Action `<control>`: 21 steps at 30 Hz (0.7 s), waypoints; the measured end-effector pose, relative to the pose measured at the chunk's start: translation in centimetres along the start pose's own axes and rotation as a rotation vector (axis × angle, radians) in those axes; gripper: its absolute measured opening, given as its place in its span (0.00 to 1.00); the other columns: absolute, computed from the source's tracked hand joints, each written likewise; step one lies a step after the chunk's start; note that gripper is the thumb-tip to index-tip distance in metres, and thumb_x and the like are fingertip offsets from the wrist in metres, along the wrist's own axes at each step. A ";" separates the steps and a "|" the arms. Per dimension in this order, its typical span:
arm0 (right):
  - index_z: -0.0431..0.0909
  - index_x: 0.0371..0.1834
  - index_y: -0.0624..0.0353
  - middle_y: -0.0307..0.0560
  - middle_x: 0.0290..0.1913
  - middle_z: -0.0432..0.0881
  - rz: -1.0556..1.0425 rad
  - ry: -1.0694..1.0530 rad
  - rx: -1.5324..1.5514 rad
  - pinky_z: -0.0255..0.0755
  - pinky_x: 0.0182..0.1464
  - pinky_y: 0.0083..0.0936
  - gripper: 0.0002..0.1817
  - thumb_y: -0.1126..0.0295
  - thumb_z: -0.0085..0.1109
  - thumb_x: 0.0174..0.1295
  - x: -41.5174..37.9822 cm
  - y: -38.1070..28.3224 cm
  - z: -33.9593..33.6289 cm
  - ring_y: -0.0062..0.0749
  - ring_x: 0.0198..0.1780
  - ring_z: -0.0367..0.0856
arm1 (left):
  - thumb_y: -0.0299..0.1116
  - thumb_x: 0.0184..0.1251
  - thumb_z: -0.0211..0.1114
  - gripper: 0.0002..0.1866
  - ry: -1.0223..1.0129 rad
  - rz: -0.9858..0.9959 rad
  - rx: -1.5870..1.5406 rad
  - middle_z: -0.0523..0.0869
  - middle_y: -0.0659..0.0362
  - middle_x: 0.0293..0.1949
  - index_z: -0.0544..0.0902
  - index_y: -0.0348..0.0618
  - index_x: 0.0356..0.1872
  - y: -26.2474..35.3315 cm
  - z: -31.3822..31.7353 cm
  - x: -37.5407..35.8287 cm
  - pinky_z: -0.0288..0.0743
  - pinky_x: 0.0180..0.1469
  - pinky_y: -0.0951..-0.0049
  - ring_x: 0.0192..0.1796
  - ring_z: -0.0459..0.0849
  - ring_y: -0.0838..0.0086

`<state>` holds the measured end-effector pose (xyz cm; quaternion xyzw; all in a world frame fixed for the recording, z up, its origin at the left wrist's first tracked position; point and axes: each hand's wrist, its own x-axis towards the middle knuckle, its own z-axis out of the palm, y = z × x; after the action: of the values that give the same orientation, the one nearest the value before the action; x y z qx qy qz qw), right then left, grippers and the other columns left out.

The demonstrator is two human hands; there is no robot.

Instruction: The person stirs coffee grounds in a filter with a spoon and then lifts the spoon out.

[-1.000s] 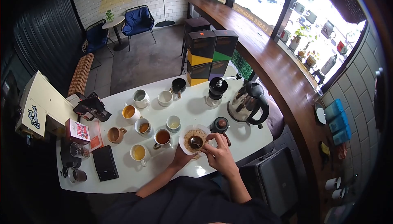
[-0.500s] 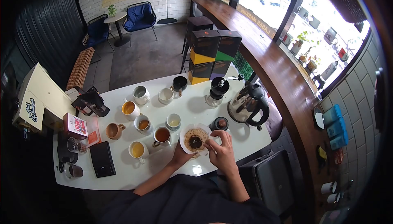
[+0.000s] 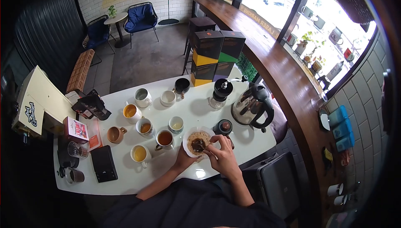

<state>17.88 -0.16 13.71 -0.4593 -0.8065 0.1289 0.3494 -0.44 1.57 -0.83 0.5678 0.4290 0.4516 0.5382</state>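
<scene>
A spoon is pinched in the closed right hand over a paper-lined dripper, steadied from below by the curled left hand, at the near edge of the white worktop. Nine cups are counted alongside.

Counted on the white table:

- Cups and mugs grouped at centre: nine. They are grey, white, black, orange-filled, amber, small pale, brown, dark tea, yellow-filled.
- Filter drippers: one, at 5 o'clock of the group.
- Kettles: one, at 3 o'clock.
- Hand grinders: one.
- Tall boxes: two stacked columns, at 12 o'clock.
- Black scales: one, at 8 o'clock.
- Glass vessels at 9 o'clock edge: two.

Off the table: blue chairs, two.
</scene>
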 end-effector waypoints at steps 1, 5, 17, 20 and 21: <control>0.86 0.39 0.56 0.49 0.52 0.77 0.011 -0.020 0.010 0.69 0.61 0.45 0.06 0.72 0.72 0.61 -0.1 0.0 -0.1 0.48 0.57 0.77 | 0.23 0.59 0.79 0.41 -0.011 0.004 0.031 0.80 0.53 0.69 0.69 0.40 0.75 -0.1 -0.1 0.0 0.74 0.74 0.63 0.71 0.80 0.64; 0.84 0.39 0.57 0.49 0.53 0.77 0.015 -0.007 0.034 0.70 0.61 0.44 0.06 0.73 0.72 0.61 -0.1 -0.2 -0.4 0.48 0.58 0.77 | 0.22 0.59 0.79 0.41 -0.010 0.009 0.034 0.81 0.53 0.68 0.69 0.40 0.74 -1.4 -0.1 0.1 0.74 0.73 0.63 0.71 0.80 0.64; 0.87 0.40 0.58 0.50 0.55 0.77 0.048 -0.017 0.088 0.72 0.62 0.44 0.08 0.75 0.72 0.58 -0.1 0.2 0.0 0.49 0.59 0.77 | 0.20 0.56 0.78 0.43 0.027 -0.003 0.024 0.79 0.52 0.70 0.68 0.40 0.75 -1.2 -0.1 0.0 0.73 0.76 0.61 0.73 0.78 0.62; 0.87 0.40 0.57 0.50 0.54 0.77 0.038 -0.013 0.054 0.71 0.61 0.45 0.07 0.73 0.73 0.59 0.0 0.5 0.2 0.49 0.58 0.77 | 0.19 0.56 0.78 0.44 0.008 0.007 0.007 0.79 0.52 0.70 0.68 0.40 0.75 0.4 0.0 0.1 0.73 0.76 0.62 0.73 0.78 0.62; 0.87 0.40 0.57 0.50 0.54 0.77 0.041 -0.012 0.058 0.71 0.61 0.45 0.07 0.73 0.73 0.59 0.0 0.6 0.3 0.49 0.58 0.77 | 0.20 0.56 0.78 0.44 -0.005 -0.008 0.009 0.79 0.53 0.70 0.68 0.40 0.75 0.5 -0.1 0.1 0.73 0.76 0.62 0.73 0.78 0.63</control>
<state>18.04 0.24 13.19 -0.4644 -0.7949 0.1620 0.3552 -0.46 1.70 -0.32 0.5697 0.4320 0.4461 0.5383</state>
